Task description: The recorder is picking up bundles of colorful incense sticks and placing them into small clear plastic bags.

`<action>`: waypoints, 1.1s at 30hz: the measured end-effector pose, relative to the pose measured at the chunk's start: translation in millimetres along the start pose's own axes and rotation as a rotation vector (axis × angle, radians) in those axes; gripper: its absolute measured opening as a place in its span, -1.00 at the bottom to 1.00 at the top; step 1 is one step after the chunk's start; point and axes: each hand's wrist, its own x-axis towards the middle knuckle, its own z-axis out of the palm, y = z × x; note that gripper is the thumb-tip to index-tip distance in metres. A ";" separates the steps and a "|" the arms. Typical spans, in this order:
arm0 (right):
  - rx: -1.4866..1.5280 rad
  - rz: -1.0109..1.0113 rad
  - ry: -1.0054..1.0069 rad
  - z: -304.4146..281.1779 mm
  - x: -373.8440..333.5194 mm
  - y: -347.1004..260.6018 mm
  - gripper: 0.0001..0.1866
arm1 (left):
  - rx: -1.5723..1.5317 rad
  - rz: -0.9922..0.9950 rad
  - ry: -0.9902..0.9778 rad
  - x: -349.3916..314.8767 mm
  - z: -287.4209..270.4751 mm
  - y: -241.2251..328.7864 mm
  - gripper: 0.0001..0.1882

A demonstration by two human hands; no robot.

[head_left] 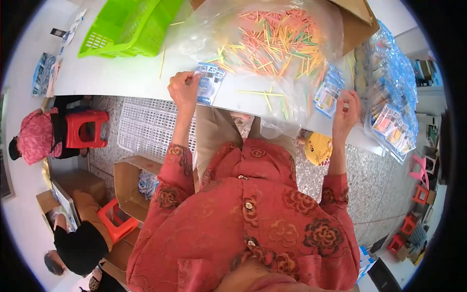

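My left hand [184, 91] is at the table's front edge, its thumb and fingers closed on the side of a blue and white plastic packet [209, 83]. Farther right, my right hand [346, 111] has curled fingers beside several overlapping blue and white packets [328, 93]; whether anything is pinched in it is hidden. Between the hands and beyond them, a heap of pink, yellow and green thin sticks [277, 41] lies on a clear plastic bag [194, 41]. A few loose yellow sticks [260, 92] are scattered near the front edge.
A green basket [131, 29] stands at the far left and a cardboard box [357, 22] at the far right. Filled packets [391, 92] are piled at the right end. Below are a white crate [146, 127], an open carton [129, 187] and red stools [87, 129]. Other people are on the left.
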 end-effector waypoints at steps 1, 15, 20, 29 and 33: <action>0.003 -0.003 -0.001 1.9 1.5 -6.7 -0.81 | 0.002 -0.001 0.004 0.4 -1.7 -1.0 -0.84; 0.451 -0.369 -0.663 55.9 25.0 -140.7 -0.75 | -0.895 -0.209 -0.345 -22.9 -38.7 97.5 -0.91; 0.338 -0.382 -0.920 64.7 28.9 -150.7 -0.82 | -1.009 -0.157 -0.418 -33.2 -36.8 108.5 -0.92; 0.359 -0.492 -0.806 60.4 27.8 -150.8 -0.85 | -0.662 0.025 -0.508 -31.6 -46.0 114.7 -0.94; 0.395 -0.450 -0.770 49.8 27.6 -162.6 -0.76 | -0.780 -0.002 -0.515 -33.7 -43.3 110.9 -0.93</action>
